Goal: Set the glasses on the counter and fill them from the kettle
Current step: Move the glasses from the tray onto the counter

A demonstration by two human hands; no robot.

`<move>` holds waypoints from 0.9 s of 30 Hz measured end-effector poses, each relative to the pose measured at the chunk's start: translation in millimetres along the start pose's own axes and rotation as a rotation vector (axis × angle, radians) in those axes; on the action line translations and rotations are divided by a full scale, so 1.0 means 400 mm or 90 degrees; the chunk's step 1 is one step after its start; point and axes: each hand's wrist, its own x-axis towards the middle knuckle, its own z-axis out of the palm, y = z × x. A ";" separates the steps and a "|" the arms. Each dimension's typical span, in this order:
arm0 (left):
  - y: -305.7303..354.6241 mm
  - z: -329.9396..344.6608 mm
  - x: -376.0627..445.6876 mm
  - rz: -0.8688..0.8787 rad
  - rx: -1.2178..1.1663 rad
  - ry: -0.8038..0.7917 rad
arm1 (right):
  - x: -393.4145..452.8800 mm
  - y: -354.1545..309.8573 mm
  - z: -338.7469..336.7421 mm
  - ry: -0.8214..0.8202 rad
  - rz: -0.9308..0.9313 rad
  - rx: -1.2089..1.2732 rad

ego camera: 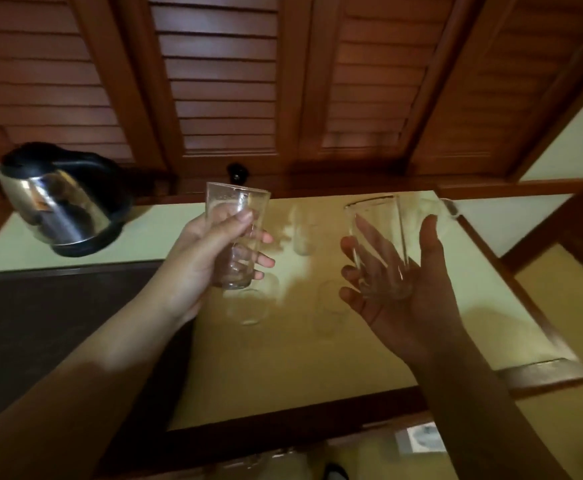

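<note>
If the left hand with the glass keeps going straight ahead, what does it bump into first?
Probably the wooden shutters behind the counter. The left hand points its glass that way; the kettle sits off to the side.

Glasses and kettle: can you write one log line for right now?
left hand: holds glass | right hand: holds glass | kettle: on counter, untouched

Open yellow bench (pixel 283 358) lies bare below and in front of both hands, which hold glasses above it. A kettle (pixel 61 202) blocks the far-left corner, with a dark tray (pixel 58 323) covering the left side. Louvred doors (pixel 224 81) wall off the back edge, and a wooden rail (pixel 525 299) bounds the right.
</note>
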 end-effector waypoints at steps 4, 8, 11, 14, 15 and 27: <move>-0.036 0.220 0.050 0.040 0.049 -0.004 | -0.019 -0.116 -0.157 0.048 -0.064 -0.048; -0.101 0.391 0.107 0.060 0.080 0.018 | -0.036 -0.190 -0.319 0.116 -0.191 -0.156; -0.171 0.475 0.140 0.081 0.106 0.010 | -0.038 -0.216 -0.433 0.150 -0.216 -0.201; -0.289 0.532 0.170 0.083 0.100 -0.023 | -0.016 -0.214 -0.535 0.101 -0.259 -0.301; -0.326 0.554 0.177 0.081 0.078 -0.033 | -0.005 -0.207 -0.563 0.098 -0.283 -0.348; -0.533 0.620 0.192 0.031 0.150 0.035 | 0.078 -0.139 -0.787 0.128 -0.363 -0.500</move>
